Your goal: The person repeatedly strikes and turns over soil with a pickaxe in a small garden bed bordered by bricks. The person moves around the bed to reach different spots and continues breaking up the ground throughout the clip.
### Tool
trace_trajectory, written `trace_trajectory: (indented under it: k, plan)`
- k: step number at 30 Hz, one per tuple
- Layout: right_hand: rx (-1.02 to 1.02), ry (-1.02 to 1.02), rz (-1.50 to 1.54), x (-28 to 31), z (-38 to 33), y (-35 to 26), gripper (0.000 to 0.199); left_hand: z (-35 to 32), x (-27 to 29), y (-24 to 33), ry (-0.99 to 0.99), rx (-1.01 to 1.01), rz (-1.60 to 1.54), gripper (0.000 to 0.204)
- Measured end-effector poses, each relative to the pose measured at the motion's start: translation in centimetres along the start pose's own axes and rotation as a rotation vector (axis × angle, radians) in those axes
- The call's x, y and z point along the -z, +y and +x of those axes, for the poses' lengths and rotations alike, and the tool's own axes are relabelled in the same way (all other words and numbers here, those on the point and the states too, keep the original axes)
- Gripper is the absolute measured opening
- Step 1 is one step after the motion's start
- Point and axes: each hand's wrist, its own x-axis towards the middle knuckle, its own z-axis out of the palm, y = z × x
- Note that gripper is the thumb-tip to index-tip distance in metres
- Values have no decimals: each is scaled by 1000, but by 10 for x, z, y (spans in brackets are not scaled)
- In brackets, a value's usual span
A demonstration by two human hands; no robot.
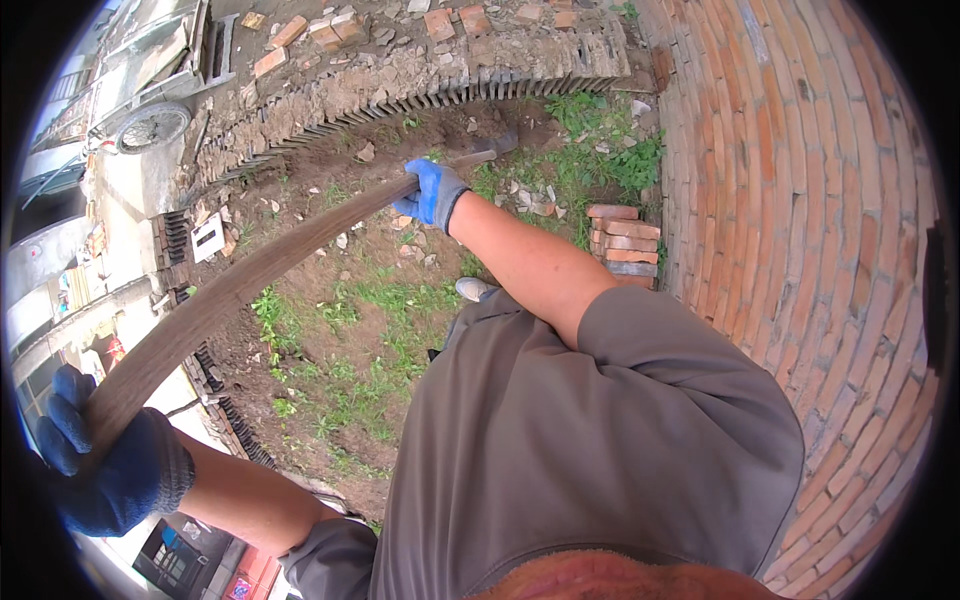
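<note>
A hoe with a long wooden handle (pixel 245 275) slants across the view from lower left to upper middle. My left hand (pixel 115 475), in a dark blue glove, is wrapped round the handle's near end. Farther along, my right hand (pixel 433 193), in a blue and grey glove, closes on the shaft near the hoe's head. The dark metal hoe head (pixel 507 142) is at the soil beside green weeds; its edge is hard to make out.
Bare soil with weeds (pixel 390 345) lies ahead of my shoe (pixel 473 289). A row of upright tiles (pixel 440 92) borders it at the back. Stacked bricks (pixel 628 242) stand by the brick wall (pixel 790 200) on the right. A wheeled cart (pixel 150 75) is at far left.
</note>
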Motion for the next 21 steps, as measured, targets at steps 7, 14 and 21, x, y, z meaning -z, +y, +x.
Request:
trace_trajectory:
  k: [7, 14, 21]
  plan:
    - [-117, 241, -356, 10, 5, 66, 25, -84, 113, 45, 15, 102, -103, 42]
    - [-147, 284, -536, 24, 40, 124, 35, -106, 194, 39, 2, 139, -246, 43]
    - [-109, 252, -480, 14, 52, 129, 37, -85, 209, 15, 29, 127, -248, 39]
